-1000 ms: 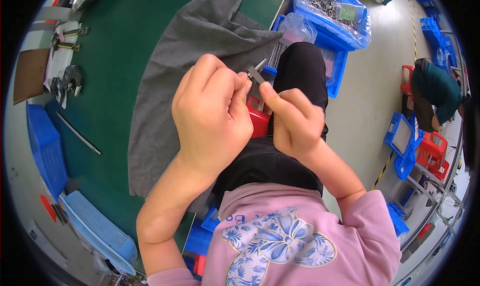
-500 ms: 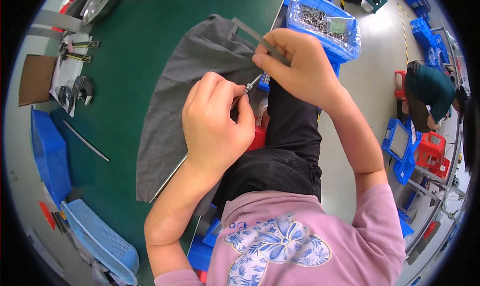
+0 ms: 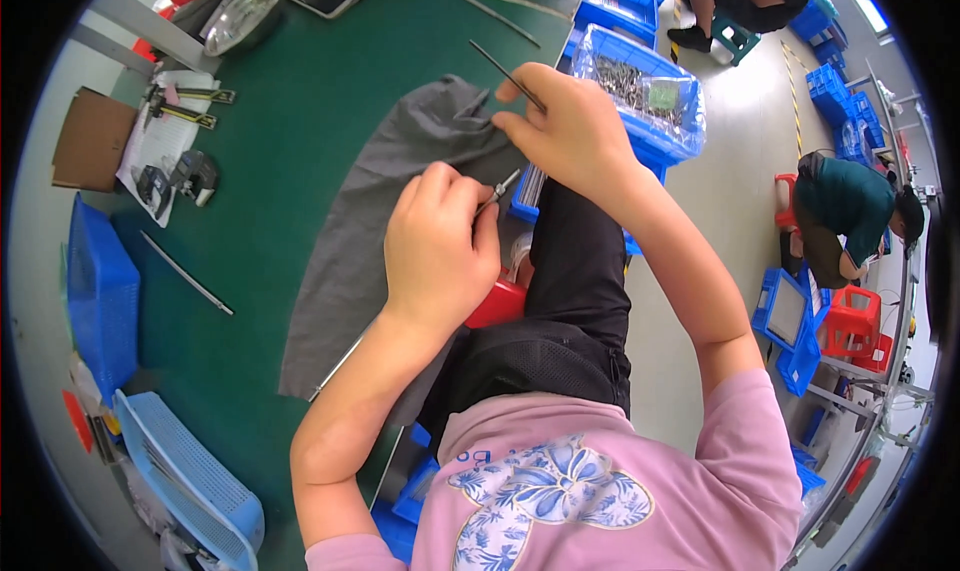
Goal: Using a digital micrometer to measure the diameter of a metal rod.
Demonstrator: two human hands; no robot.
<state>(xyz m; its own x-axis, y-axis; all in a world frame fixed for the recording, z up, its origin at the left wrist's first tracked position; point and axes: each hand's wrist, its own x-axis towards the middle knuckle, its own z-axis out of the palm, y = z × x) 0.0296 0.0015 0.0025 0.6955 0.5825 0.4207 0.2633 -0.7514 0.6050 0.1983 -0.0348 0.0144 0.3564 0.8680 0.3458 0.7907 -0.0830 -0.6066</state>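
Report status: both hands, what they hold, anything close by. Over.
Left hand shut on metal rod. Right hand gripping thin metal strip, apart from rod. Gray cloth on green tabletop, under left hand.

My left hand (image 3: 437, 256) looks bright and clear, the pale floor (image 3: 705, 221) shines, and the edges bend into black.

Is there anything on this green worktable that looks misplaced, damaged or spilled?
Nothing looks spilled or plainly damaged. The dark grey fabric cloth beneath the left hand lies wrinkled and bunched at its far end, slightly untidy. A thin silvery metal rod lies alone left of it, perhaps misplaced.
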